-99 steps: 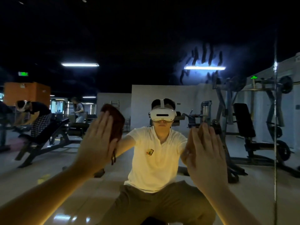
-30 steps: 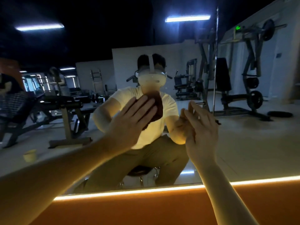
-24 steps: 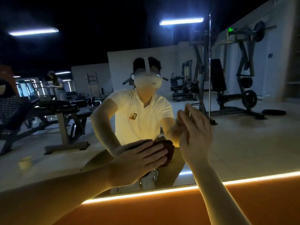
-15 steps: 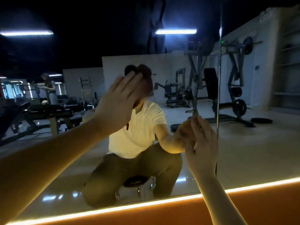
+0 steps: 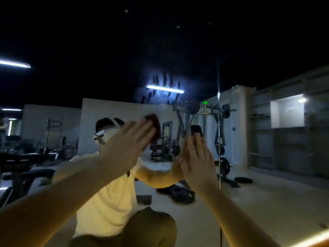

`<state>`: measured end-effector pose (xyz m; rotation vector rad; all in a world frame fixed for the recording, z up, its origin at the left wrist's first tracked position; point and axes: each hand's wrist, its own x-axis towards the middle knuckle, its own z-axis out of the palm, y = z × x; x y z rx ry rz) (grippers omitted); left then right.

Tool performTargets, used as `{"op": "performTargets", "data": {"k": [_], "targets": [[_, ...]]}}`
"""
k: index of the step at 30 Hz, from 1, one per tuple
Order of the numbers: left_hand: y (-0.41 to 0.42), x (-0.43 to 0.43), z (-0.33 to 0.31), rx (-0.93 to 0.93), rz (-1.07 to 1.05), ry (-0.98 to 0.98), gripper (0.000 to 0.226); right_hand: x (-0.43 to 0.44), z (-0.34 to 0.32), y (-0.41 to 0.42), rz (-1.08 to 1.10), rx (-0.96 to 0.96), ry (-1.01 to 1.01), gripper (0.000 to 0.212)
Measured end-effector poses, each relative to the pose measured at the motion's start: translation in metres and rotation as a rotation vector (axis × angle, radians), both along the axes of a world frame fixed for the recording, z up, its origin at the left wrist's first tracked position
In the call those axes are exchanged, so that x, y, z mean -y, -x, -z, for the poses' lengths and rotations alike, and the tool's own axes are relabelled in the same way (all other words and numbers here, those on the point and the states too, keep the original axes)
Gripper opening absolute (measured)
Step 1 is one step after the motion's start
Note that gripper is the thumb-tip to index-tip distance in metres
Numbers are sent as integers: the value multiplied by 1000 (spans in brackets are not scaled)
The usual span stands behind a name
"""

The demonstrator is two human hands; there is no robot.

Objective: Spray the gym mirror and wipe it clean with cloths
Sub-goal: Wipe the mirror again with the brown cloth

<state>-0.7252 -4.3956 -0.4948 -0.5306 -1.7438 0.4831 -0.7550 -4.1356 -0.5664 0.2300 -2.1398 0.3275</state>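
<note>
The gym mirror (image 5: 267, 175) fills the view and reflects me crouching in a white shirt. My left hand (image 5: 130, 147) lies flat with straight fingers and presses a dark red cloth (image 5: 155, 124) against the glass at head height. My right hand (image 5: 197, 163) is flat against the mirror just to the right, fingers straight and pointing up, meeting its own reflection. I cannot tell whether a cloth lies under the right hand. No spray bottle shows.
A vertical seam (image 5: 219, 139) between mirror panels runs just right of my right hand. Streaks of liquid (image 5: 163, 82) mark the glass high up near a reflected ceiling light. An orange lit ledge (image 5: 313, 238) shows at the bottom right. Weight machines appear only as reflections.
My left hand has swept the red cloth down, then up and to the right across the glass. The right hand stayed pressed near the seam while my view tilted upward.
</note>
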Motion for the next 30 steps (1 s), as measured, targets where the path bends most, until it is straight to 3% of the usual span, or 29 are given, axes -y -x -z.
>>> {"op": "performTargets", "data": {"k": [3, 5, 8, 12, 14, 15, 18, 20, 23, 26, 30], "targets": [[-9, -9, 9, 19, 40, -136, 79, -3, 0, 0, 21, 14, -61, 74], [-3, -21, 29, 12, 21, 27, 83, -7, -4, -5, 21, 34, -98, 77], [-2, -31, 46, 200, -104, 352, 88, -15, -10, -15, 9, 73, -170, 84], [3, -32, -5, 137, -289, 546, 83, -27, -20, -23, -7, 138, -199, 77], [13, -26, -54, -84, -263, 412, 81, -29, -25, -22, -31, 132, -185, 74], [15, -23, -79, -166, -252, 257, 78, -28, -27, -23, -41, 134, -171, 73], [12, -29, -125, -173, -189, -169, 74, -28, -30, -22, -66, 138, -149, 69], [13, -52, -117, -139, -125, -300, 76, -29, -32, -23, -78, 109, -129, 63], [24, -80, -52, -111, -103, -75, 78, -29, -40, -27, -149, -25, -58, 49], [22, -77, -5, 68, -127, 254, 84, -34, -58, -19, -219, -175, 1, 56], [11, -52, -26, 44, -221, 364, 83, -42, -99, -6, -162, -188, -91, 59]]}}
